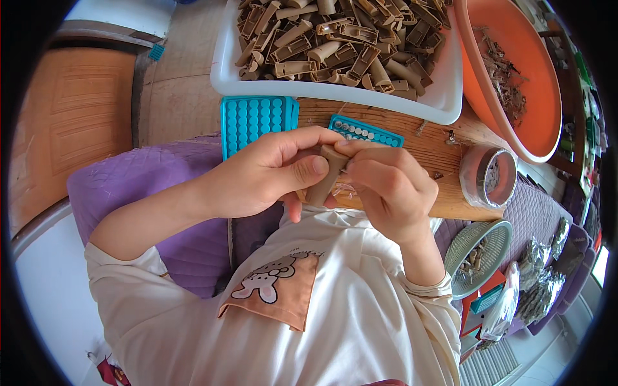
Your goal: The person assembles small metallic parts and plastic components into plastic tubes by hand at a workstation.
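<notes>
In front of my chest, my left hand (273,168) is wrapped round a tan plastic casing (320,188), which stands tilted with its upper end to the right. My right hand (396,186) is closed in a pinch at that upper end. Whatever its fingertips grip, if anything, is hidden behind them. Just beyond my hands, a small blue tray (394,140) holds round silver pieces like button cells. A larger stack of blue trays (226,138) with round raised discs lies near my left wrist.
A white bin (347,98) heaped with tan casings (357,55) stands at the far side of the wooden table (441,167). An orange basin (541,96) with small metal parts is at its right. Nearer are a clear round tub (473,174) and a pale green colander (503,248).
</notes>
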Demonstrator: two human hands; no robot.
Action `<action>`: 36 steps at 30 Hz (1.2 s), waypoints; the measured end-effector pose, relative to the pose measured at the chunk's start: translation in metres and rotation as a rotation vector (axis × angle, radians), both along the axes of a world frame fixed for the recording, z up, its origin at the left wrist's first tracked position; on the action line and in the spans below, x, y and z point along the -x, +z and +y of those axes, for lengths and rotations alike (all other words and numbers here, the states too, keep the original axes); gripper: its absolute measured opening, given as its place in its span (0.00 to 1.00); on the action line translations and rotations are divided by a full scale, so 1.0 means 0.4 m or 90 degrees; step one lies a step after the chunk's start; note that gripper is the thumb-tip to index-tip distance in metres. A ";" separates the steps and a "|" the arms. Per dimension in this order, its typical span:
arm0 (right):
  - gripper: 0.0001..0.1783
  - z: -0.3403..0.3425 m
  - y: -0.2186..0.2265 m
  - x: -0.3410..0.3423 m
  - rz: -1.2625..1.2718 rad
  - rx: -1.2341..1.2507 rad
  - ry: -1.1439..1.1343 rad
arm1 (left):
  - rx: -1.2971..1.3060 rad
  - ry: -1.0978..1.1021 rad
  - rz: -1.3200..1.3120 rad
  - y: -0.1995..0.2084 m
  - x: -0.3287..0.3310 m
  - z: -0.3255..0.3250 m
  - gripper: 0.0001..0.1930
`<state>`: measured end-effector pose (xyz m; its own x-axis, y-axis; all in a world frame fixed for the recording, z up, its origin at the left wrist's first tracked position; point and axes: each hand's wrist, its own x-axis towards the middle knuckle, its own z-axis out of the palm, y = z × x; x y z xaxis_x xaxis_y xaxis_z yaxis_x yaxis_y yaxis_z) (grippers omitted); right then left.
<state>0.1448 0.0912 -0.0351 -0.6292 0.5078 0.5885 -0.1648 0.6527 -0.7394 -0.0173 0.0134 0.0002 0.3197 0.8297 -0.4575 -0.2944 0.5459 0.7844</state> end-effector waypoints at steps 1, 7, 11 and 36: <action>0.13 0.002 -0.001 0.000 0.001 0.000 0.001 | 0.001 0.000 -0.004 0.003 -0.002 0.000 0.25; 0.12 0.010 0.007 -0.014 0.026 -0.003 0.019 | -0.013 0.015 -0.041 0.009 -0.015 -0.009 0.25; 0.10 0.003 0.017 -0.002 -0.008 -0.048 0.010 | -0.014 0.033 -0.005 0.020 -0.023 -0.015 0.24; 0.24 -0.072 -0.004 0.030 0.278 0.877 0.207 | -0.522 0.127 0.569 -0.002 -0.015 -0.023 0.17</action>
